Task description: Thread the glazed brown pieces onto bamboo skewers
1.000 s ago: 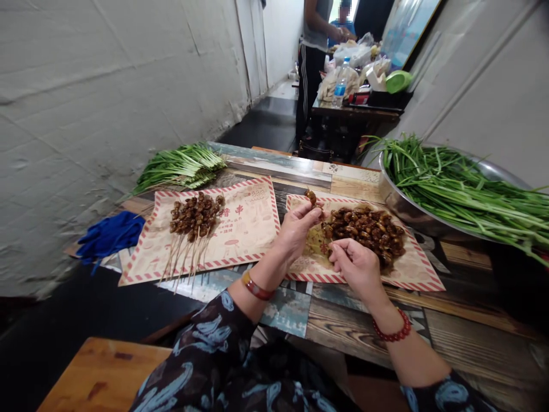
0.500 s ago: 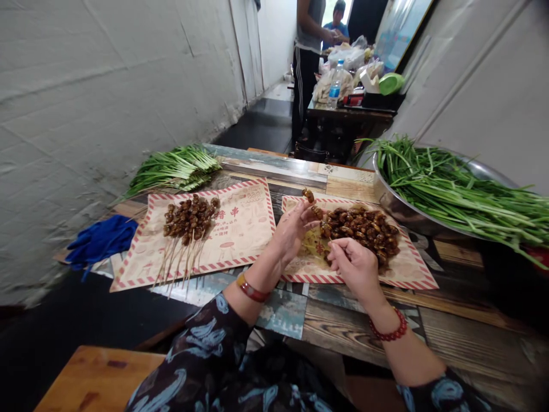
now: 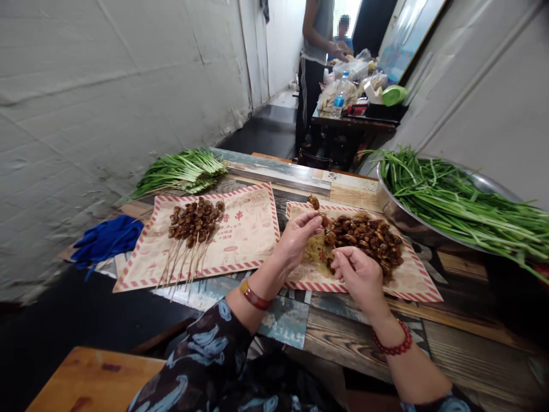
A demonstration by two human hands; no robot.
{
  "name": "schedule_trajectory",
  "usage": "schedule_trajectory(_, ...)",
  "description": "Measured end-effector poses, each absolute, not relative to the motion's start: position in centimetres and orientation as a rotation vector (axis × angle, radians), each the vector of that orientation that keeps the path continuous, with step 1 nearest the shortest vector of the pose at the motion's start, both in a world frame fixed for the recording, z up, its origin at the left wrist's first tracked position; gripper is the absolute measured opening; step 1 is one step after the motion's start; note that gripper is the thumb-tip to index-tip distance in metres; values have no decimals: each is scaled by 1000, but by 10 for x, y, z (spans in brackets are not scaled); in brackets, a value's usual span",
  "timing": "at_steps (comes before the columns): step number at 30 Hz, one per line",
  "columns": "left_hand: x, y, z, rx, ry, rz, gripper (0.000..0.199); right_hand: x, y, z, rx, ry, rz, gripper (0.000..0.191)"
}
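Note:
In my right hand (image 3: 358, 274), thumb and fingers pinch the lower end of a thin wooden skewer (image 3: 335, 248). Brown, glossy silkworm pupae are threaded along it, the top pupa (image 3: 313, 202) standing clear above my fingers. My left hand (image 3: 295, 240) closes its fingertips on a pupa (image 3: 324, 219) lower on the same skewer. Just beyond my right hand, a heap of loose pupae (image 3: 364, 237) lies on a red-bordered paper sheet (image 3: 422, 284). On the left, several filled skewers (image 3: 195, 222) lie together on a second paper sheet (image 3: 253, 240), bare stick ends toward me.
Cut green chives (image 3: 182, 170) lie at the table's far left, with blue gloves (image 3: 107, 239) nearer. A metal bowl (image 3: 392, 203) heaped with long chives (image 3: 463, 206) stands at right. Two people work around another table (image 3: 354, 119) with a water bottle (image 3: 340, 94) and bags.
The whole view has shifted slightly, with everything a little lower and further right. My left fingers have closed in more on the skewered pupa; my right hand keeps its pinch.

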State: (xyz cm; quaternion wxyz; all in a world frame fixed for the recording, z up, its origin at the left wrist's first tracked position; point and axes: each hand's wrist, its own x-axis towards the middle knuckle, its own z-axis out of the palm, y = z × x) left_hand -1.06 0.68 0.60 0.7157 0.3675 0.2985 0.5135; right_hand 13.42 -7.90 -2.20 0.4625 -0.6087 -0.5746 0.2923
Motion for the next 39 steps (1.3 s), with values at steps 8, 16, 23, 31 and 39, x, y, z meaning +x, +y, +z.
schedule_trajectory(8, -26, 16, 15, 762, 536, 1267, 40, 135, -81, -26, -1518, -1391, 756, 29)
schedule_trajectory(16, -30, 16, 18, 788, 504, 1282, 35, 135, -82, -30, -1512, -1394, 769, 28)
schedule_trajectory(23, -30, 17, 16, 752, 508, 1274, 39, 135, -82, -31, -1489, -1377, 769, 30)
schedule_trajectory(31, -27, 16, 16, 763, 534, 1254, 39, 134, -82, -26, -1504, -1399, 758, 30)
schedule_trajectory(39, -27, 19, 16, 764, 551, 1252, 33, 133, -82, -24, -1481, -1436, 754, 27)
